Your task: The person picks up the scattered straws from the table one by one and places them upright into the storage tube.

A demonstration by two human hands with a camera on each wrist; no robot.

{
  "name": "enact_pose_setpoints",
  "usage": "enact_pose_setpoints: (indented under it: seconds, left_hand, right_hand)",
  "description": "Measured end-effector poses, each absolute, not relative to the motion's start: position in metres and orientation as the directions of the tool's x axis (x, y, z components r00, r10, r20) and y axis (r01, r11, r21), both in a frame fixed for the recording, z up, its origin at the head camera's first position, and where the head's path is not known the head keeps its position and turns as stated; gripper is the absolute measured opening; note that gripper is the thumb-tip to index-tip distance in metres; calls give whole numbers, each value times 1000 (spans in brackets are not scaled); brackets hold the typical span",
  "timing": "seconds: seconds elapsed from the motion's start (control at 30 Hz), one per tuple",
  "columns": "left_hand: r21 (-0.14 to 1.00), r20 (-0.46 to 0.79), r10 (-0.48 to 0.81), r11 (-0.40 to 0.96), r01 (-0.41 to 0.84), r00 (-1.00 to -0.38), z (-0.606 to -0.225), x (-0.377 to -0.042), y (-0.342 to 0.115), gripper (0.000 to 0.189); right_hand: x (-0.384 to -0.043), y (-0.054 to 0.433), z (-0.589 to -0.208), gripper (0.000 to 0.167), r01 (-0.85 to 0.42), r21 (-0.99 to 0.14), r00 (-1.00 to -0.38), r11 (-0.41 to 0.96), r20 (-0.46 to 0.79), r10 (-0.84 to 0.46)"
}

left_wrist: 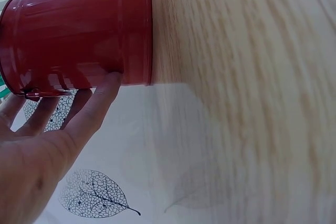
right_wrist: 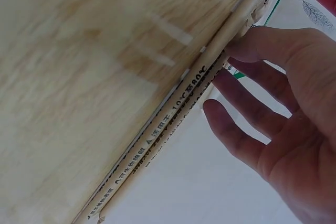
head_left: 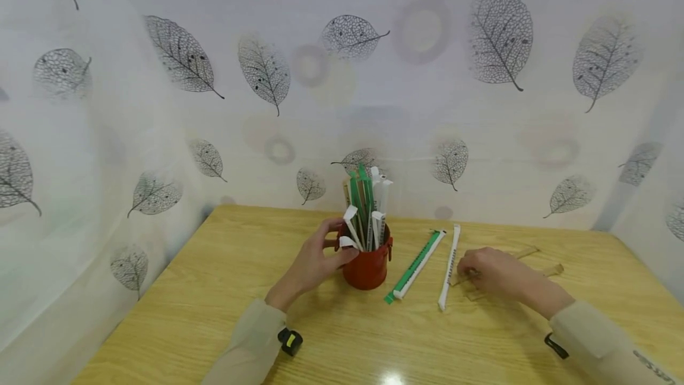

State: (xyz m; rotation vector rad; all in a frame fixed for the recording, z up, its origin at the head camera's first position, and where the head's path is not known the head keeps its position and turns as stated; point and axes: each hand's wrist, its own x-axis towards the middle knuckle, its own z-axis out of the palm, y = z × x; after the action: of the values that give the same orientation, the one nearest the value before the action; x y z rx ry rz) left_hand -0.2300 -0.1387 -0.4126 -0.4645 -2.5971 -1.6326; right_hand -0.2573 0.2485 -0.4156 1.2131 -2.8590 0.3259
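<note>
Right hand [right_wrist: 307, 129], brown straw [right_wrist: 172, 106], right-wrist-only lettering [right_wrist: 153, 136]

"Is there room in front of the red bucket [head_left: 365, 272]?"
"Yes."
"And on its right?"
"A small gap, then 3 straws [head_left: 420, 263] and the right hand [head_left: 497, 272] in the way."

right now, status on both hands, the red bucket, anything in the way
Left hand holding red bucket; right hand pinching at brown straws. Bucket upright, bunched straws inside. Green straw and white straws lying between bucket and right hand.
</note>
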Motion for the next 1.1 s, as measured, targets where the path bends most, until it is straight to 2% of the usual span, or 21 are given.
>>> enact_pose_setpoints:
  seconds: [0.27, 0.47, 0.6, 0.7, 0.8, 0.93, 1.03, 1.1]
  left_hand:
    - [876, 187, 225, 403, 266, -956, -413, -230, -138, 59]
    - [877, 179, 223, 405, 258, -958, -411, -229, -138, 59]
    - [877, 177, 223, 406, 256, -959, -411, -228, -138, 60]
    - [878, 173, 224, 406, 253, -959, -411, -227, -138, 60]
    - [881, 168, 222, 402, 247, -961, -411, -227, -138, 60]
    - [880, 171, 216, 405, 248, -961, -411, -227, -138, 60]
    - [876, 178, 217, 410, 255, -960, -412, -228, -138, 59]
    - [875, 180, 218, 411, 258, -959, -412, -228, -138, 59]
  right_hand:
    - [-257, 247, -417, 25, -740, -134, -672, 659, 137, -727]
    - [-253, 247, -421, 24, -718, -119, -696, 686, 145, -703]
    - [-252, 246, -421, 30, -714, -102, -700, 693, 152, -698]
    - [-250, 248, -419, 38, -731, -65, -677, 680, 193, -710]
    - [-249, 249, -415, 48, -757, -27, -632, 653, 283, -722]
    - [-251, 251, -408, 56, -816, 34, -499, 577, 460, -734]
    - [-256, 251, -401, 32, -862, 88, -359, 499, 590, -723]
    - [-259, 251, -395, 28, -884, 99, -287, 457, 657, -697]
